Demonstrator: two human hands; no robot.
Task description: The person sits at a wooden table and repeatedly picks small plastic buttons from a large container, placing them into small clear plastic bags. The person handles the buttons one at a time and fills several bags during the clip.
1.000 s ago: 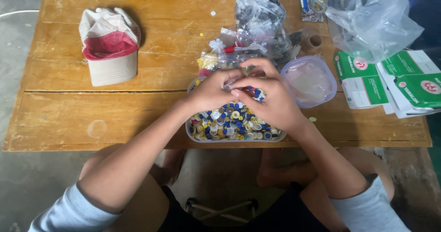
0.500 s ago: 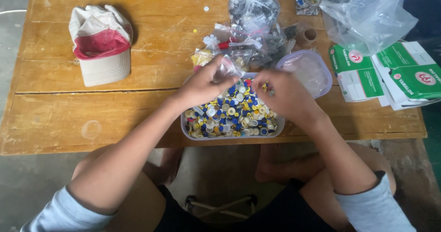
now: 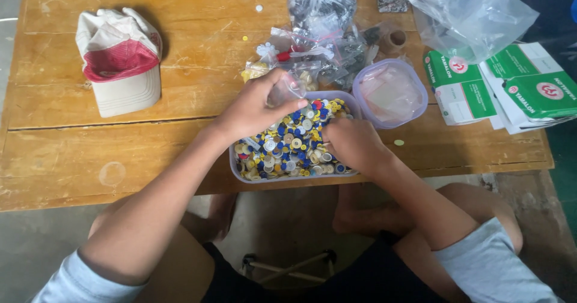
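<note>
A clear rectangular tub [image 3: 235, 169] full of small coloured buttons [image 3: 291, 141] stands at the near edge of the wooden table [image 3: 72, 153]. My left hand [image 3: 255, 106] hovers over the tub's far left side, fingers pinched on a small clear plastic bag [image 3: 287, 88]. My right hand [image 3: 354, 144] is down in the tub's right half, fingers curled among the buttons; what they grip is hidden.
A white and red cap [image 3: 120, 63] lies at the far left. A heap of small clear bags [image 3: 318, 33] sits behind the tub, with the tub's lid [image 3: 390, 93] beside it. Green and white boxes [image 3: 511, 90] and a large clear bag [image 3: 475, 12] are at right.
My hands were together above the tub, then parted. The left now holds the small bag up and the right has dropped into the buttons. The camera view shifted slightly.
</note>
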